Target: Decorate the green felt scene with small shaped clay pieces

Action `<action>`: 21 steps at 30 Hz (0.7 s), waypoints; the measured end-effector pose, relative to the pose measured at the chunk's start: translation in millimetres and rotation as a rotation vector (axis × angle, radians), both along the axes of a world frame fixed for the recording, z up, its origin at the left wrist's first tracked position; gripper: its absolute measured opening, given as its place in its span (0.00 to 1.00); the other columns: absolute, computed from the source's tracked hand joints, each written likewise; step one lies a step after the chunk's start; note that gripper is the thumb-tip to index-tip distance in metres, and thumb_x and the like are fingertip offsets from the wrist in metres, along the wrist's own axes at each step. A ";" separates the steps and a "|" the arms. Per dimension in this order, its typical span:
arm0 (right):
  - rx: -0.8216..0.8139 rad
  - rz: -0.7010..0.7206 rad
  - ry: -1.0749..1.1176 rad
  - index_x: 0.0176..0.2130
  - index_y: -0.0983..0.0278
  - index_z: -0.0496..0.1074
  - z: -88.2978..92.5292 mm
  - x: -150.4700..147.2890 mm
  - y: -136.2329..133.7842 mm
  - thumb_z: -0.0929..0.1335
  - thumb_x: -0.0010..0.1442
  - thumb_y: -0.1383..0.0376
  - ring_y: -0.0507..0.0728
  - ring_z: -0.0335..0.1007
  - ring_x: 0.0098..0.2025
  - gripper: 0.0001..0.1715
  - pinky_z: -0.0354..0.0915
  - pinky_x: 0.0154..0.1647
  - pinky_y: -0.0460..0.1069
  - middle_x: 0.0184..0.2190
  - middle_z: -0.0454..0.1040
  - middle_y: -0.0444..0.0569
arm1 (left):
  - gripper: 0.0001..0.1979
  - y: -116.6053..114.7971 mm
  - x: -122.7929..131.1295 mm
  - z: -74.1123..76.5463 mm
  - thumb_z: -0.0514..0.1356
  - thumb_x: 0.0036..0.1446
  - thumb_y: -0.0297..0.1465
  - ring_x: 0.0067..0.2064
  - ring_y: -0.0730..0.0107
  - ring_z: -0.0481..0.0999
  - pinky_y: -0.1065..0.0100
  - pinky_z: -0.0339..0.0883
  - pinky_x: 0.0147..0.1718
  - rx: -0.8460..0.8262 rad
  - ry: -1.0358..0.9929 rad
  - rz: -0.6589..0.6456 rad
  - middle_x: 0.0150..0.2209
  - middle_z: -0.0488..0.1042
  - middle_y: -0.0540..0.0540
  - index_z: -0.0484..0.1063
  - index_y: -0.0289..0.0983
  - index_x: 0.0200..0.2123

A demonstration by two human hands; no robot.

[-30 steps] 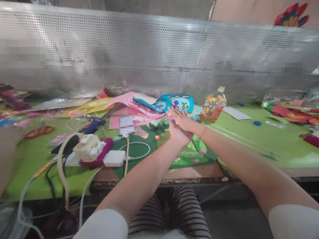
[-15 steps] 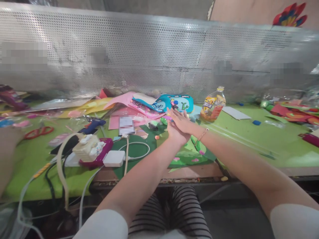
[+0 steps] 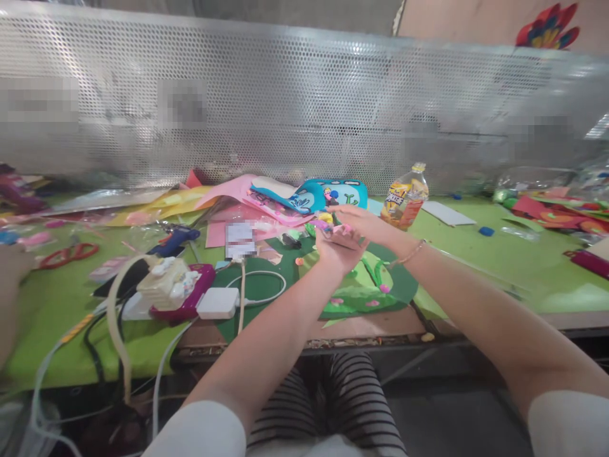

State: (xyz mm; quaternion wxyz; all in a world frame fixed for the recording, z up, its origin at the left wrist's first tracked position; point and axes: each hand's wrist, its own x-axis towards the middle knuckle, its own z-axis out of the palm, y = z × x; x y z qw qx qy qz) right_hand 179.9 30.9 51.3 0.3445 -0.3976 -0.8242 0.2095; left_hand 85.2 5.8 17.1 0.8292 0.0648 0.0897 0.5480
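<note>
My left hand (image 3: 341, 249) is palm up above the green paper piece (image 3: 349, 303), its fingers lightly bent. Just above it, my right hand (image 3: 360, 222) reaches in from the right with fingers stretched, lifted off the left palm. Something small and pinkish shows at the left fingers, too blurred to tell from the fingertips. Past the hands are small yellow and purple bits (image 3: 325, 219) and a blue craft piece (image 3: 354, 193) with raised figures. A green leaf shape (image 3: 379, 271) with a pink tip lies on the green paper.
A drink bottle (image 3: 404, 197) stands behind my right forearm. Left are a power strip with a plug block (image 3: 166, 282), a white adapter (image 3: 217, 303), cables, a blue glue gun (image 3: 178, 240) and orange-handled scissors (image 3: 69, 255). A perforated metal panel (image 3: 285, 101) bounds the table's back.
My palms were pressed together; they have come apart. The right hand has moved right and up, while the left has turned more palm up.
</note>
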 end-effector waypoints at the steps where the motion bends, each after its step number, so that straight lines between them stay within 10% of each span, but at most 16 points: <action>1: 0.013 0.005 -0.018 0.46 0.56 0.74 3.7 6.2 -4.1 0.66 0.55 0.58 0.61 0.62 0.55 0.18 0.57 0.56 0.58 0.51 0.70 0.46 | 0.36 0.5 -0.1 -0.3 0.33 0.56 0.55 0.42 0.56 0.74 0.58 0.69 0.34 -0.006 -0.006 0.007 0.40 0.72 0.37 0.70 0.35 0.34; 21: 0.221 0.128 0.015 0.50 0.56 0.71 -24.0 28.5 -34.6 0.66 0.58 0.62 0.58 0.62 0.55 0.19 0.55 0.59 0.59 0.51 0.69 0.49 | 0.40 8.1 -12.7 1.1 0.32 0.53 0.57 0.44 0.50 0.72 0.53 0.69 0.35 0.069 0.039 -0.028 0.43 0.71 0.34 0.69 0.33 0.41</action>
